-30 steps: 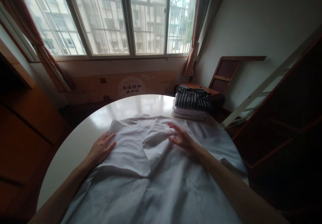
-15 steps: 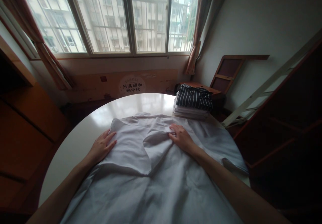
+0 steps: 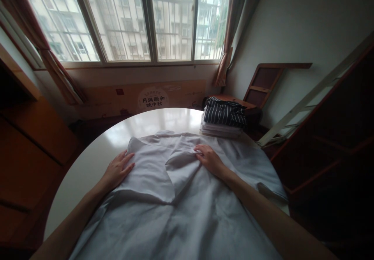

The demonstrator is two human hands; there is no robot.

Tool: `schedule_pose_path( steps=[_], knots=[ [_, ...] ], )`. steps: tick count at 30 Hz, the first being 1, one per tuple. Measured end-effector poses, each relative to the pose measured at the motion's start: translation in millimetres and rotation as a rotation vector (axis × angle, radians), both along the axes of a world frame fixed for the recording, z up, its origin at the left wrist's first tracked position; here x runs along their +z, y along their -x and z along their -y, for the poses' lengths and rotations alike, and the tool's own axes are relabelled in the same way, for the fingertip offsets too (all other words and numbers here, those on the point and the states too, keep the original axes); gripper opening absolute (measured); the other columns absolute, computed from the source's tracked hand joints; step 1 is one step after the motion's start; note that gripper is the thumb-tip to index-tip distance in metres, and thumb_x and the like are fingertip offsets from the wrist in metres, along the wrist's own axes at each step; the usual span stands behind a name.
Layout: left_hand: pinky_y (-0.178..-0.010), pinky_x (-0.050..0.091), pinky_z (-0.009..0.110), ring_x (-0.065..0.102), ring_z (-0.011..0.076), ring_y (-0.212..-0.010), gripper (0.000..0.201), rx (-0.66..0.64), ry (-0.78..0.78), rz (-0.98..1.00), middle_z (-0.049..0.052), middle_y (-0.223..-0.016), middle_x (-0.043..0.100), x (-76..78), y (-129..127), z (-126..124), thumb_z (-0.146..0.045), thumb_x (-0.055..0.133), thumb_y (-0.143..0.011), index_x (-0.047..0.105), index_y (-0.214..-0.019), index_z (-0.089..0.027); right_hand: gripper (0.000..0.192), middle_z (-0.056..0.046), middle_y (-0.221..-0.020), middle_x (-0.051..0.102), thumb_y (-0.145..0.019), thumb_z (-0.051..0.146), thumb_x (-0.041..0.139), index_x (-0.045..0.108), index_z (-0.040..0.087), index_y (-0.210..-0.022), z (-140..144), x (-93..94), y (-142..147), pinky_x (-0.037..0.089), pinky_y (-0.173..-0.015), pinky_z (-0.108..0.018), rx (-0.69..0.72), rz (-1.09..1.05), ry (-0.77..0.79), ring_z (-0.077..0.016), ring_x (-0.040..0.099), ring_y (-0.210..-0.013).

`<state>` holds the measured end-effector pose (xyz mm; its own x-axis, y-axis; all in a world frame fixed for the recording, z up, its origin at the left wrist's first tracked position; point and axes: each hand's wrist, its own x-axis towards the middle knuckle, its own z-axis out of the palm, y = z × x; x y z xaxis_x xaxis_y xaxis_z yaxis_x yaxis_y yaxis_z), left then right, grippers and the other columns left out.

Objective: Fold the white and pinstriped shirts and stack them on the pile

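A white shirt [image 3: 152,166] lies spread over the round table, one part folded inward across its upper left and creased near the middle. Along the left edge of that folded part rests my left hand [image 3: 119,170], fingers apart and flat on the cloth. My right hand [image 3: 209,159] pinches a bit of the shirt near its upper middle, where the fabric bunches; the fingertips are partly lost in the folds. Toward the front the shirt hangs wide and wrinkled, and one part reaches over to the table's right side.
At the table's back right stands a stack of folded white clothes [image 3: 220,130] with a black striped garment [image 3: 224,111] on top. The white tabletop [image 3: 78,182] is glossy. Behind it are a wooden chair [image 3: 260,85], a printed cardboard box [image 3: 117,98] and a window.
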<state>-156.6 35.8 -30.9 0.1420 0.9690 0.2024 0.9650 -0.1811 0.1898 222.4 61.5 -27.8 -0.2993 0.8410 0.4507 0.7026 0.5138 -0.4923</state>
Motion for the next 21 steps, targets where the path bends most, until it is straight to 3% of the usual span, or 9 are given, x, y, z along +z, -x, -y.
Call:
schedule_pose_path(
  steps=[9,16,21],
  knots=[
    [-0.098,0.034,0.038,0.040,0.0245,-0.119,0.053,-0.011,-0.038,-0.010,0.010,-0.129,0.044,-2.0,2.0,-1.2,-0.049,0.032,-0.080,0.053,-0.117,-0.018,0.013,-0.004,-0.086,0.061,-0.073,0.011,0.046,0.056,0.019,-0.075,3.7,6.7,1.8,0.043,-0.078,-0.030,-0.082,-0.033,0.049,-0.0167,0.055,-0.084],
    [-0.098,0.034,0.039,0.039,0.0255,-0.120,0.054,-0.012,-0.021,-0.003,0.011,-0.129,0.043,-0.7,1.6,-0.8,-0.049,0.031,-0.080,0.053,-0.117,-0.017,0.014,-0.005,-0.084,0.061,-0.069,0.011,0.046,0.056,0.018,-0.077,5.3,8.7,3.1,0.042,-0.077,-0.029,-0.133,-0.031,0.044,-0.0166,0.054,-0.080],
    [-0.097,0.035,0.039,0.040,0.0248,-0.119,0.052,-0.014,-0.036,-0.008,0.010,-0.128,0.045,-0.3,1.8,-0.7,-0.049,0.032,-0.079,0.053,-0.117,-0.018,0.026,-0.005,-0.087,0.060,-0.063,0.008,0.045,0.056,0.017,-0.085,7.2,9.4,3.9,0.042,-0.078,-0.030,-0.130,-0.022,0.023,-0.0180,0.053,-0.086]
  ],
)
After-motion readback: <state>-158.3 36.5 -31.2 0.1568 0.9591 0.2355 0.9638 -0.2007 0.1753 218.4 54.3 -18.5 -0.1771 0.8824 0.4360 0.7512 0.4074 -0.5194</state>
